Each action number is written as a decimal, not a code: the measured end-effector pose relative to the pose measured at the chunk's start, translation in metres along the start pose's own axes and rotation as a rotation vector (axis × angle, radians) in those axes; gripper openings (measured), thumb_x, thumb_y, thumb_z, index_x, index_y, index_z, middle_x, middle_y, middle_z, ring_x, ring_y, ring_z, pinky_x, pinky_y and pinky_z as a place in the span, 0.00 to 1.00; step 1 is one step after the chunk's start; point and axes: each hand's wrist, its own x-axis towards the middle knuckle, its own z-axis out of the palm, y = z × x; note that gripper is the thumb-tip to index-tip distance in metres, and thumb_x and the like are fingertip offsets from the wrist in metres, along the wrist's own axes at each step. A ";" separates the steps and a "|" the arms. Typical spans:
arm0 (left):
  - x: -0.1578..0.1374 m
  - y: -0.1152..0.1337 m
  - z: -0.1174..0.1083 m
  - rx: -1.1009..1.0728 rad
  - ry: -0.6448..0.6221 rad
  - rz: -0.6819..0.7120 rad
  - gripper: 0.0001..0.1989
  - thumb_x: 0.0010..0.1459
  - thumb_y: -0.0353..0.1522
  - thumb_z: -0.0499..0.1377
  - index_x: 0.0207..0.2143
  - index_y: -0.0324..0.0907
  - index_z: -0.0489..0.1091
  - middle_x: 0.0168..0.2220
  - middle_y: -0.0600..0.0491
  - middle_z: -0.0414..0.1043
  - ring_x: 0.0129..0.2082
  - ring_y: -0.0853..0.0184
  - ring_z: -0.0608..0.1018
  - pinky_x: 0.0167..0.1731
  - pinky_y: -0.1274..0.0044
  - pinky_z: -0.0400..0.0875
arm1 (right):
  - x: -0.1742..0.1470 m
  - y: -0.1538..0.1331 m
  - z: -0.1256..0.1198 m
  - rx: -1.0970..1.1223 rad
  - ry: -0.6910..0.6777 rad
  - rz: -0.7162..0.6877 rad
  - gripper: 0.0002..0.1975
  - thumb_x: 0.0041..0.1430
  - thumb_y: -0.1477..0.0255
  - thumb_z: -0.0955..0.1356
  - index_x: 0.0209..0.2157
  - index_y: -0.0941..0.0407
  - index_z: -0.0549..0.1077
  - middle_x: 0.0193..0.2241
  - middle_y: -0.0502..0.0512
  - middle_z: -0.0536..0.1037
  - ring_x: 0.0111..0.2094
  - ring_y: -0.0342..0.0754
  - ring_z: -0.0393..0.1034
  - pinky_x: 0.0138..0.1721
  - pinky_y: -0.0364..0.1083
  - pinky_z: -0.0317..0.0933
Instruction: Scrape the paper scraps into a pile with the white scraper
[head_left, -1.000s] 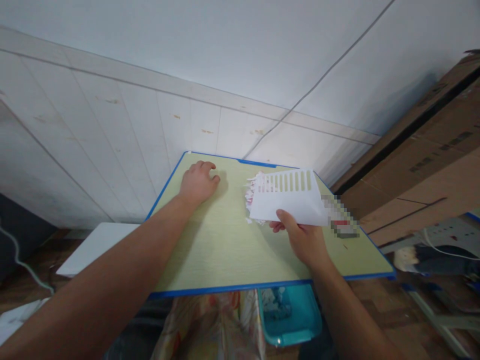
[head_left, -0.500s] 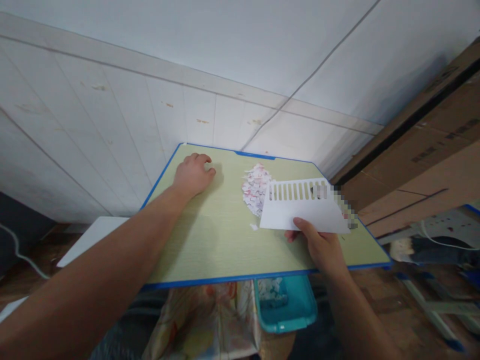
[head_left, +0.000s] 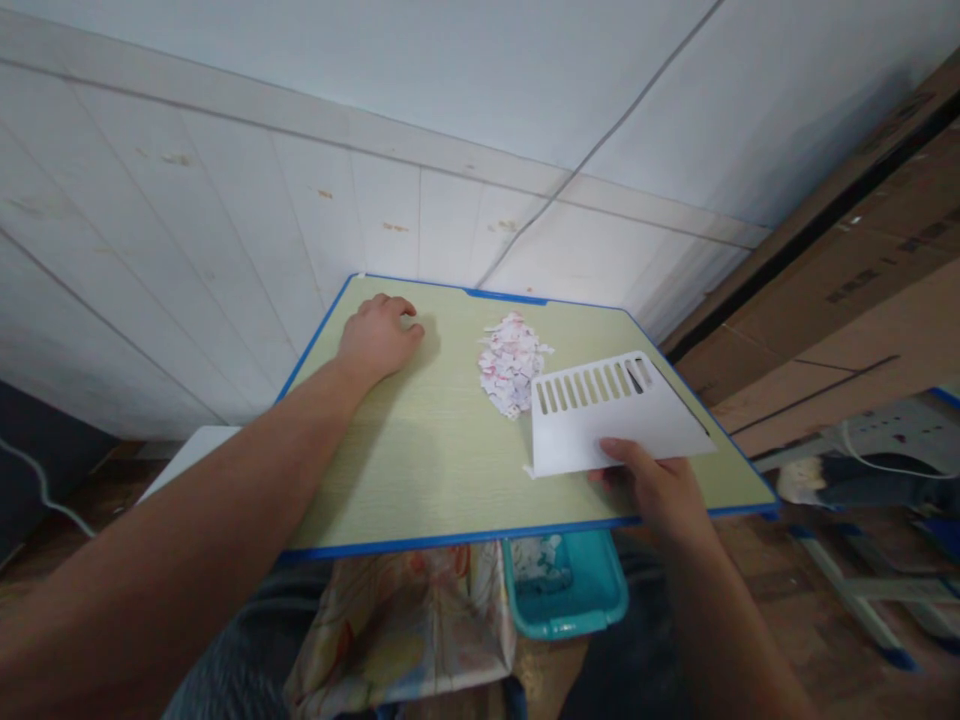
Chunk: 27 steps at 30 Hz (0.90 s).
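Note:
My right hand (head_left: pixel 649 475) holds a thin white sheet with a row of slots (head_left: pixel 600 435) by its near edge, thumb on top and fingers underneath. The sheet is tilted over the right side of the table, its left edge beside a pile of torn paper scraps (head_left: pixel 511 368). Through the slots at the far right end shows something dark. On the left part of the table rests my left hand (head_left: pixel 379 335), fingers loosely curved and apart, with nothing in it.
The yellow-green table (head_left: pixel 442 470) has a blue rim. Below its near edge are a teal basin (head_left: pixel 600 575) with paper bits inside and a patterned cloth or bag (head_left: pixel 420 640). Large cardboard boxes (head_left: pixel 847 280) stand at the right, and a white wall (head_left: pixel 450 210) is behind.
The slotted sheet has turned slightly in my right hand, its left end lower and nearer me. My left hand stays on the table. The whole view has shifted a little.

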 end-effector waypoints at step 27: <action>0.006 -0.006 -0.001 -0.003 -0.041 0.008 0.18 0.69 0.41 0.65 0.55 0.47 0.90 0.63 0.36 0.87 0.69 0.37 0.85 0.76 0.46 0.80 | -0.002 -0.009 0.009 0.183 -0.077 -0.013 0.11 0.55 0.61 0.79 0.26 0.50 0.79 0.18 0.49 0.77 0.17 0.48 0.66 0.20 0.48 0.62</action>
